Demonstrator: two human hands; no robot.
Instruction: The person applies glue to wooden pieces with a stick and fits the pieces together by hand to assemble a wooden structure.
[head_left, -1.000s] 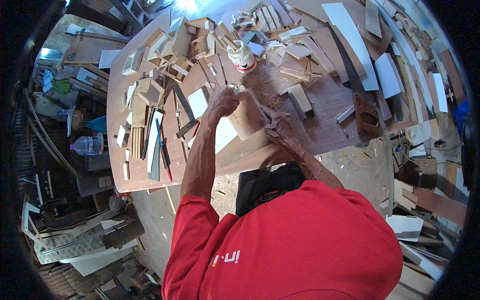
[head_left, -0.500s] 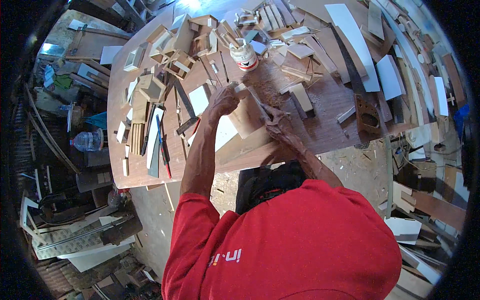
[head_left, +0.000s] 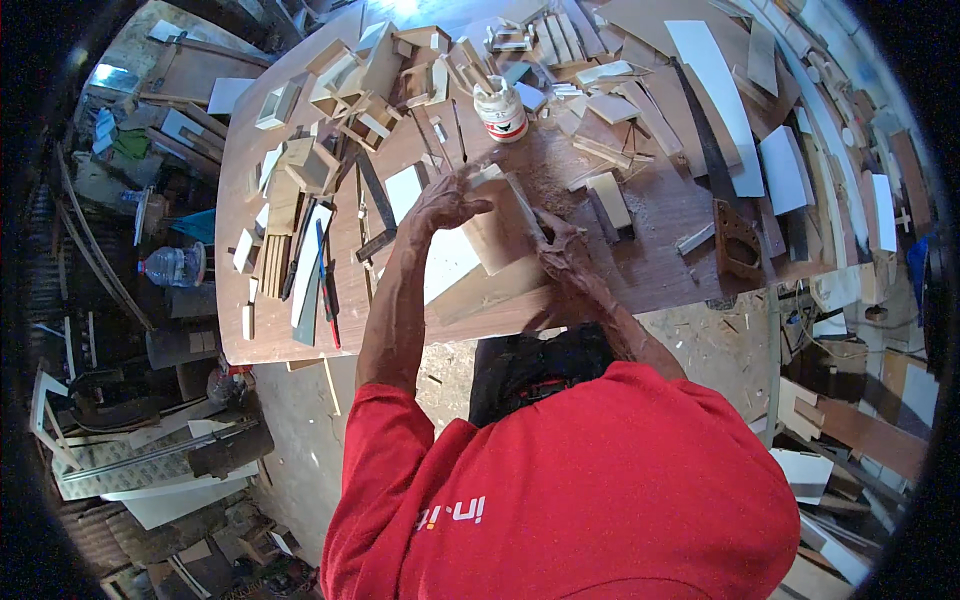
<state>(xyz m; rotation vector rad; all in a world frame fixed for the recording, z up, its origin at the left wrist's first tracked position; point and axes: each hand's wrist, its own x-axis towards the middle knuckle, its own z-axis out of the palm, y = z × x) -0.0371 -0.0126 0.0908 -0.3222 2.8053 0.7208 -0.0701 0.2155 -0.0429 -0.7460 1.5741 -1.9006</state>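
Note:
A box-like wooden piece [head_left: 497,238] with a pale flat face and thin side edges stands tilted near the front edge of the workbench. My left hand [head_left: 446,204] is beside its upper left, thumb and fingers apart, with nothing visible between them. Along its right side my right hand [head_left: 563,245] has curled fingers gripping the edge; part of that grip is hidden. Under and left of the piece lies a white board [head_left: 447,262]. A try square with a dark blade [head_left: 375,200] rests left of my left hand.
Beyond my hands stands a white glue jar [head_left: 501,112] with sticks in it. Small wooden frames [head_left: 365,115] crowd the far left. A handsaw [head_left: 735,245] lies at the right, and a wood block [head_left: 609,200] nearer. Pens [head_left: 324,275] rest on the left side.
My left hand has loosened from the upper end of the wooden piece, its fingers spreading apart. My right hand stays at the right edge. The view has shifted slightly.

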